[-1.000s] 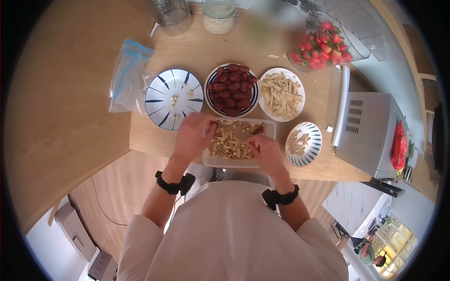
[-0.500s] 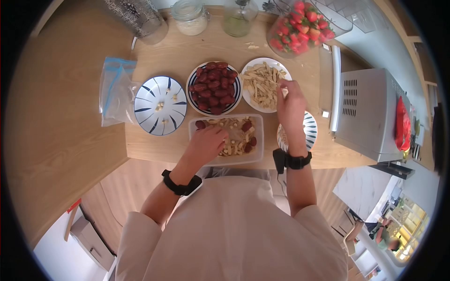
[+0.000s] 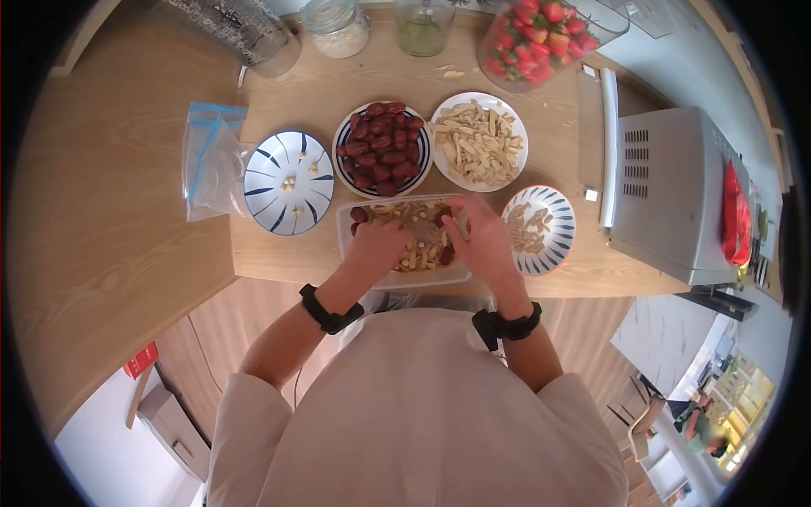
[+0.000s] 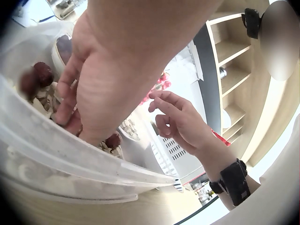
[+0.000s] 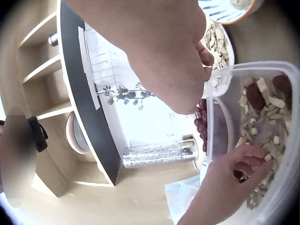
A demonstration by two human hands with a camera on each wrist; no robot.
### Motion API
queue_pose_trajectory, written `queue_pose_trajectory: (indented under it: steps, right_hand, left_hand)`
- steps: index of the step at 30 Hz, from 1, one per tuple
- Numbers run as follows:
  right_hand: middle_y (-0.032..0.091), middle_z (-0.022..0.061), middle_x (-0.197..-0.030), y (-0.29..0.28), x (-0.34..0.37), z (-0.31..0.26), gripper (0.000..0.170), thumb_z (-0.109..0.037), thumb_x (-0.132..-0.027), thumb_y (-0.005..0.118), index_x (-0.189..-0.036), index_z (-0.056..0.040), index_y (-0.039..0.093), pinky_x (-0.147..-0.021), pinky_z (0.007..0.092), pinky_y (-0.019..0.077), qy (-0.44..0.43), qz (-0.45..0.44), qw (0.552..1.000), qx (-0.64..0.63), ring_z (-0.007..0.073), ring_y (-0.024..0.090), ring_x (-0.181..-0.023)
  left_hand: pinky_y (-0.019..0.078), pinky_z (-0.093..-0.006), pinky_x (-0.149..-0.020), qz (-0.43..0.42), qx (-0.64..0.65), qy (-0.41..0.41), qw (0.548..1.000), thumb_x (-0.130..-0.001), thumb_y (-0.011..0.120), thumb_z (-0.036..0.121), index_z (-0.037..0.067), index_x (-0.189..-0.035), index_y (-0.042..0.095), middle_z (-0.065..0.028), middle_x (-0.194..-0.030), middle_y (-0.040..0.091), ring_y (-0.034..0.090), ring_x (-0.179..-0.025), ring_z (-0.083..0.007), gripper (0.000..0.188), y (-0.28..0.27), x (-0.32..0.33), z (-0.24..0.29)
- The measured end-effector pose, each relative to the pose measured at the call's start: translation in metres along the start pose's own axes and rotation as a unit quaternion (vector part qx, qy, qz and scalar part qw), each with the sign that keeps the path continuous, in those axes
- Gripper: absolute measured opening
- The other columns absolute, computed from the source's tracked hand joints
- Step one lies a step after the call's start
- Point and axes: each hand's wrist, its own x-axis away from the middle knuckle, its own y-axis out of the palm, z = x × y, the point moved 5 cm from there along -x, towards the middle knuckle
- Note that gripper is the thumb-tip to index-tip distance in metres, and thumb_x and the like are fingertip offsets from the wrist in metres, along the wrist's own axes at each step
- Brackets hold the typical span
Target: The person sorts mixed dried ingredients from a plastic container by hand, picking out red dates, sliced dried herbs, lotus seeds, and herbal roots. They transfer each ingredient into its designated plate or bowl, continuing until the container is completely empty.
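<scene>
A clear rectangular tub [image 3: 448,277] holds pale sliced pieces, small white pieces and several red dates [image 5: 255,97]. My left hand [image 3: 378,252] reaches down into it; in the right wrist view that hand [image 5: 234,176] has curved fingers, a small pale piece [image 5: 267,157] pinched between thumb and fingertip. Over the tub's right end is my right hand [image 3: 488,245]; the left wrist view shows this hand [image 4: 180,122] raised with loosely bent fingers and nothing visible in them. My left wrist partly covers the tub in its own view.
Behind the tub stand a plate of dates [image 3: 382,152] and a plate of pale slices [image 3: 480,144]. A striped bowl [image 3: 559,230] is at right, a blue-lined plate [image 3: 269,203] and zip bag [image 3: 211,169] at left. Strawberries [image 3: 541,42], jars and a grey appliance [image 3: 667,194] stand farther off.
My right hand has come back leftward from beside the plate of slices to the tub. My left hand has stayed in the tub. Dates appeared at the tub's right side since the earliest frame.
</scene>
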Motion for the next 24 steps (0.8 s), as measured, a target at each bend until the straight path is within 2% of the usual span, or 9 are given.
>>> queue_pose_trajectory:
  steps: [3, 5, 9, 11, 15, 17, 22, 24]
  right_hand:
    - [0.062, 0.0111, -0.095, 0.001, 0.004, -0.001, 0.020, -0.009, -0.088, 0.068, -0.106, -0.0066, 0.060, -0.065, 0.0397, 0.0550, -0.011, -0.013, 1.000, 0.004, 0.0296, 0.069, -0.082]
    - [0.064, 0.0082, -0.094, 0.000, 0.005, -0.001, 0.022, -0.010, -0.086, 0.070, -0.107, -0.0094, 0.062, -0.058, 0.0369, 0.0495, -0.036, 0.007, 0.999, -0.004, 0.0268, 0.061, -0.065]
    - [0.064, 0.0101, -0.095, 0.000, 0.008, 0.000, 0.021, -0.009, -0.087, 0.069, -0.107, -0.0079, 0.062, -0.063, 0.0391, 0.0525, -0.059, 0.017, 0.998, 0.001, 0.0305, 0.066, -0.076]
    - [0.064, 0.0115, -0.096, 0.004, 0.010, 0.001, 0.020, -0.009, -0.087, 0.068, -0.105, -0.0063, 0.061, -0.066, 0.0403, 0.0539, -0.046, -0.015, 0.999, -0.012, 0.0324, 0.068, -0.083]
    - [0.064, 0.0121, -0.095, 0.011, 0.016, 0.003, 0.018, -0.009, -0.087, 0.068, -0.104, -0.0057, 0.061, -0.066, 0.0397, 0.0539, -0.042, -0.034, 0.998, 0.016, 0.0321, 0.067, -0.080]
    - [0.060, 0.0084, -0.092, 0.013, 0.019, 0.004, 0.014, -0.014, -0.089, 0.066, -0.102, -0.0097, 0.060, -0.059, 0.0441, 0.0520, -0.061, -0.017, 0.998, 0.014, 0.0333, 0.064, -0.069]
    - [0.061, 0.0060, -0.088, 0.023, 0.025, 0.004, 0.013, -0.015, -0.087, 0.067, -0.098, -0.0107, 0.061, -0.059, 0.0426, 0.0516, -0.107, -0.033, 0.991, 0.071, 0.0301, 0.064, -0.070]
    - [0.061, 0.0049, -0.085, 0.028, 0.030, 0.003, 0.012, -0.016, -0.087, 0.067, -0.097, -0.0113, 0.061, -0.060, 0.0418, 0.0516, -0.132, -0.034, 0.985, 0.105, 0.0285, 0.065, -0.071]
  left_hand:
    - [0.0543, -0.0438, -0.069, -0.021, 0.016, -0.011, 1.000, -0.077, 0.071, 0.018, 0.014, -0.091, 0.069, -0.0052, -0.092, 0.066, 0.068, -0.086, -0.0271, 0.015, -0.001, -0.005, 0.004]
    - [0.0545, -0.0441, -0.069, -0.025, 0.015, -0.019, 0.999, -0.077, 0.071, 0.018, 0.013, -0.090, 0.069, -0.0062, -0.091, 0.067, 0.069, -0.086, -0.0281, 0.014, -0.002, -0.008, 0.008]
    - [0.0550, -0.0449, -0.070, -0.050, 0.035, -0.037, 0.997, -0.077, 0.072, 0.020, 0.013, -0.089, 0.068, -0.0081, -0.091, 0.067, 0.069, -0.087, -0.0301, 0.015, 0.001, -0.012, 0.009]
    - [0.0552, -0.0448, -0.070, -0.048, 0.034, -0.037, 0.998, -0.077, 0.072, 0.021, 0.012, -0.088, 0.068, -0.0084, -0.090, 0.067, 0.069, -0.087, -0.0304, 0.015, 0.005, -0.013, 0.009]
    - [0.0555, -0.0445, -0.068, -0.064, 0.026, -0.051, 0.996, -0.077, 0.072, 0.021, 0.012, -0.087, 0.068, -0.0080, -0.088, 0.068, 0.069, -0.083, -0.0312, 0.014, 0.008, -0.016, 0.009]
    - [0.0554, -0.0445, -0.067, -0.055, 0.029, -0.044, 0.997, -0.077, 0.072, 0.021, 0.013, -0.088, 0.068, -0.0079, -0.088, 0.068, 0.069, -0.082, -0.0311, 0.014, 0.006, -0.015, 0.009]
    - [0.0549, -0.0427, -0.067, -0.067, 0.037, -0.038, 0.996, -0.077, 0.071, 0.020, 0.014, -0.088, 0.068, -0.0076, -0.087, 0.068, 0.069, -0.082, -0.0299, 0.013, -0.003, -0.015, 0.004]
    - [0.0541, -0.0407, -0.068, -0.035, 0.109, -0.036, 0.993, -0.078, 0.070, 0.020, 0.013, -0.090, 0.068, -0.0080, -0.085, 0.069, 0.068, -0.083, -0.0292, 0.014, -0.019, -0.014, -0.005]
